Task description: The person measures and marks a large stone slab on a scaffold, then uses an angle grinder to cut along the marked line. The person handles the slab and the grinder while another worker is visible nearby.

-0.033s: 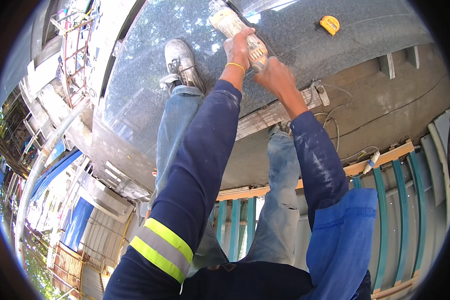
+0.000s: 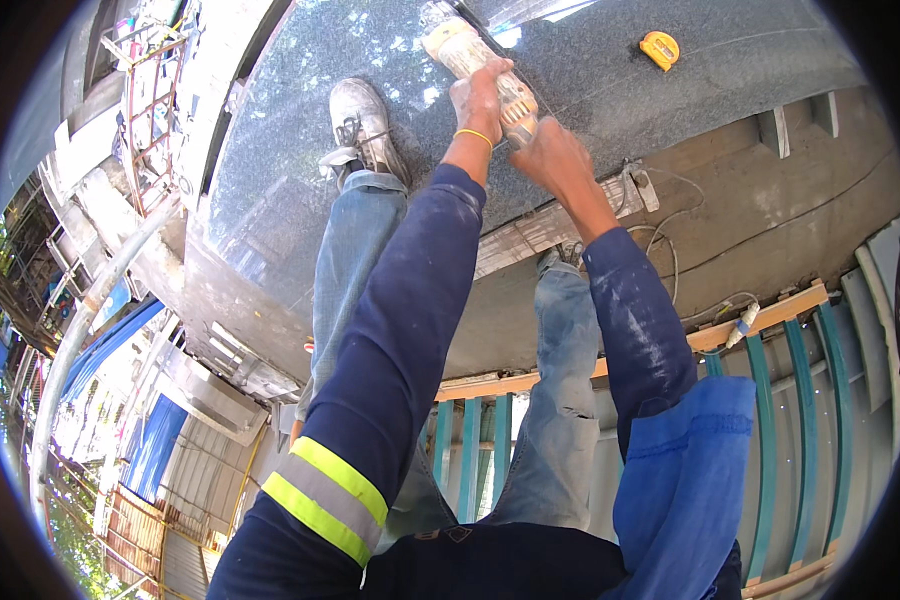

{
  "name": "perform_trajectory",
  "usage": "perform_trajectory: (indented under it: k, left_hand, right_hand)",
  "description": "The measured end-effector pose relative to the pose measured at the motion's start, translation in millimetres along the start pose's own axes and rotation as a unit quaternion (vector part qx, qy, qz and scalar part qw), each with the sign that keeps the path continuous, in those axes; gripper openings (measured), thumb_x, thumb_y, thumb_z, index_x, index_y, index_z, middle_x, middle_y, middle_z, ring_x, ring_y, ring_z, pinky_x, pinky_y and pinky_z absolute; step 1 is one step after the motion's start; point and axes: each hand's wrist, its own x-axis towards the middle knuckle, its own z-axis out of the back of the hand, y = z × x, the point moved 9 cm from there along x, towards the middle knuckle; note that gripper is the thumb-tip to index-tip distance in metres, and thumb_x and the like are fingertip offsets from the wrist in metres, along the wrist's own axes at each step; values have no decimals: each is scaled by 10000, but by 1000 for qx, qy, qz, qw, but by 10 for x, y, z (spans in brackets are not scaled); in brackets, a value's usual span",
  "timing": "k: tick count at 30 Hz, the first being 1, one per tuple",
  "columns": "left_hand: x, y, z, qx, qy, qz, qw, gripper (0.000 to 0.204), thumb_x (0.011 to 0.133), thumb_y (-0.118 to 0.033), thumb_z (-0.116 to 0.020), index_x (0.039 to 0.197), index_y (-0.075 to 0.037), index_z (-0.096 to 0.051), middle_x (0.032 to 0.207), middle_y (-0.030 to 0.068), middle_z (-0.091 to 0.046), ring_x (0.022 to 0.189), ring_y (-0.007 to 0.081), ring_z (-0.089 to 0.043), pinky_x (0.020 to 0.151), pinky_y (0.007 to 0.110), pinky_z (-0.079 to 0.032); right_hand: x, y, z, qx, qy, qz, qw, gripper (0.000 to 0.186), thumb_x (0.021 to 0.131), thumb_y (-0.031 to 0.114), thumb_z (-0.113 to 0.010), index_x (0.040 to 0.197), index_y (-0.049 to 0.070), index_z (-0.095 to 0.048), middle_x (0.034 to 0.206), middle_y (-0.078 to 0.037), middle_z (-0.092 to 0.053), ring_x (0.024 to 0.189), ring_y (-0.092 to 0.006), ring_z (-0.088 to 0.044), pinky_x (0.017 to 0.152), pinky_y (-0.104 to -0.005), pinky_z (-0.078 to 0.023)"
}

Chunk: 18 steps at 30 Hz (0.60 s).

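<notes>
A dusty, yellowish angle grinder (image 2: 460,52) slants across the top of the view, over a dark speckled stone slab (image 2: 610,110). My left hand (image 2: 478,100), with a yellow band at the wrist, is closed around the middle of its body. Closed at the vented rear end of the grinder is my right hand (image 2: 555,160); its fingertips are partly hidden. The grinder's head lies near the upper edge, and its disc cannot be made out. To the right on the slab rests an orange-yellow tape measure (image 2: 659,50).
My dusty left shoe (image 2: 362,120) stands on the slab; my right foot is partly behind a whitish wooden board (image 2: 540,232). A cable (image 2: 674,250) loops right of it toward a plug connector (image 2: 743,325) by a timber strip. Teal bars (image 2: 760,450) lie below. Scaffolding (image 2: 155,110) is at left.
Both hands and the grinder have shifted very slightly toward me and to the right. My grip looks the same.
</notes>
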Motion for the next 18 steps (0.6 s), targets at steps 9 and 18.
perform_trajectory:
  k: [9,18]
  left_hand:
    - [35,-26,-3,-8,5,-10,1000,280,836,-148,-705,1040,13,-601,799,136,-648,637,273,-675,576,432,-593]
    - [271,-15,51,-4,17,19,1000,308,851,-190,-691,1077,-21,-567,805,135,-648,641,276,-672,596,442,-601]
  right_hand:
    - [-3,55,47,7,-8,10,1000,355,817,198,-681,1023,-86,-632,1005,-337,-705,981,-473,-703,859,-531,-546]
    - [133,135,8,21,-6,30,999,364,788,189,-706,1020,-84,-636,996,-331,-707,965,-478,-705,839,-520,-555]
